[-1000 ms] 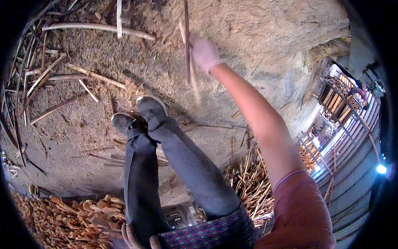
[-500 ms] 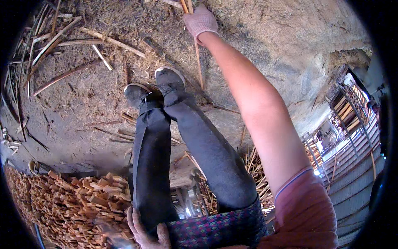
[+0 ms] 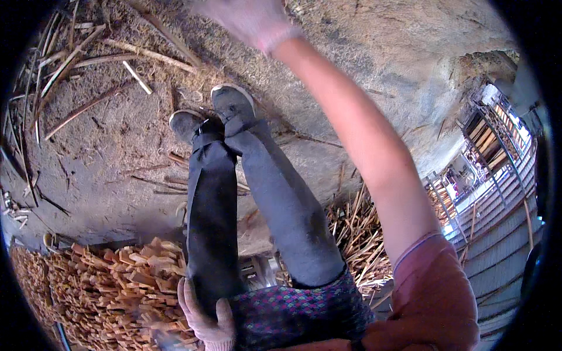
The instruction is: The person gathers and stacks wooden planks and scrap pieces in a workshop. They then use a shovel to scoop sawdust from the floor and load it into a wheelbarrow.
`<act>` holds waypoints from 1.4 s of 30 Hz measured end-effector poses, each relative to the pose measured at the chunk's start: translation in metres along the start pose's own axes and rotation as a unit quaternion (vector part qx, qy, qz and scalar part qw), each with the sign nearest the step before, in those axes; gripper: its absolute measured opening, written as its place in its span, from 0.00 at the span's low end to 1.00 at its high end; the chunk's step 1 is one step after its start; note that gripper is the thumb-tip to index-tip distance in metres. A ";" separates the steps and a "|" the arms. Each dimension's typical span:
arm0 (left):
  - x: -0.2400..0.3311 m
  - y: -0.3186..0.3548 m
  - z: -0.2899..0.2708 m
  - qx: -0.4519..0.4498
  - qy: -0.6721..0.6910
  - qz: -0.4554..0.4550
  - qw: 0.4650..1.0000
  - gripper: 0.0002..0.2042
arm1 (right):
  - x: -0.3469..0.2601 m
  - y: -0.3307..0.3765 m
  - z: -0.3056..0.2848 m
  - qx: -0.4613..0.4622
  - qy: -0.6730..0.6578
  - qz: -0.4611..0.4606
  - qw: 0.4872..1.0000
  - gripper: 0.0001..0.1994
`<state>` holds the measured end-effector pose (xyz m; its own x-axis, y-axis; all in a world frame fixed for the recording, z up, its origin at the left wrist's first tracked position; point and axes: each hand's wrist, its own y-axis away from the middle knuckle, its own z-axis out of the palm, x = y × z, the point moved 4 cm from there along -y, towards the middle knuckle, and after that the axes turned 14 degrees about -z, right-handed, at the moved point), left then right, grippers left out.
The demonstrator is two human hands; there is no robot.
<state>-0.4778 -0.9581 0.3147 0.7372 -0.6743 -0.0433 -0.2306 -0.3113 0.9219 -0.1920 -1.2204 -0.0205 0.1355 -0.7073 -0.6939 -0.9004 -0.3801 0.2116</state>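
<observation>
Loose sticks (image 3: 149, 55) lie strewn and crossed on the dirt ground at far left, ungathered as we read it. Nearer us, a dense pile (image 3: 117, 281) of short wood pieces fills the lower left. A long brown stick (image 3: 165, 32) slants to the upper edge of view, ahead of the shoes (image 3: 233, 104). We see the gloved left hand (image 3: 205, 319) resting on the left leg (image 3: 212, 245), thumb parted from the fingers, with nothing seen in its hold. The gloved right hand (image 3: 252, 22) reaches out, blurred and cut off at the top; we cannot tell how far its fingers are open or whether they hold wood. Right of the legs sits a heap (image 3: 363, 237) of thin sticks. By our judgement, the gathering is partway: some sticks already heaped, many left loose. Stacked boards (image 3: 485, 146) stand farther right.
</observation>
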 end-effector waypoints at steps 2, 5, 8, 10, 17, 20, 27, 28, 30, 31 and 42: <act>0.000 -0.005 -0.003 -0.006 -0.010 0.005 1.000 0.36 | 0.044 0.083 0.032 -0.052 0.008 0.142 0.988 0.29; 0.008 -0.010 -0.008 -0.012 -0.032 0.016 0.999 0.36 | 0.069 0.167 0.096 -0.156 0.088 0.244 0.953 0.35; 0.013 -0.011 -0.011 -0.020 -0.069 0.029 0.997 0.36 | 0.065 0.179 0.138 -0.018 0.153 0.283 0.947 0.30; 0.014 -0.011 -0.007 -0.021 -0.055 0.006 0.998 0.36 | 0.057 0.160 0.146 -0.091 0.119 0.312 0.938 0.29; 0.017 -0.012 -0.008 -0.007 -0.059 0.049 0.997 0.37 | 0.072 0.137 0.148 -0.207 0.168 0.197 0.943 0.18; 0.006 -0.009 -0.001 0.001 -0.065 0.033 0.997 0.40 | 0.077 0.152 0.132 -0.087 0.179 0.262 0.944 0.22; 0.016 -0.005 -0.007 -0.017 -0.046 0.013 0.999 0.36 | 0.072 0.146 0.147 -0.187 0.182 0.134 0.956 0.17; -0.001 -0.005 0.001 0.016 -0.045 0.025 0.999 0.39 | 0.072 0.151 0.155 -0.220 0.224 0.121 0.942 0.14; -0.008 -0.004 0.007 0.007 -0.030 0.027 0.999 0.39 | 0.069 0.149 0.151 -0.201 0.231 0.112 0.946 0.13; -0.008 -0.007 0.005 0.010 -0.030 0.032 0.999 0.39 | 0.076 0.150 0.155 -0.148 0.236 0.127 0.952 0.16; 0.010 -0.004 0.004 0.009 0.001 0.022 1.000 0.32 | 0.054 0.121 0.163 -0.128 0.182 0.192 0.956 0.09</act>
<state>-0.4718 -0.9661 0.3088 0.7271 -0.6865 -0.0022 -0.2742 -0.2932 0.9159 -0.3615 -1.2077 -0.1449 -0.0084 -0.9667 -0.2557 -0.7882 -0.1509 0.5966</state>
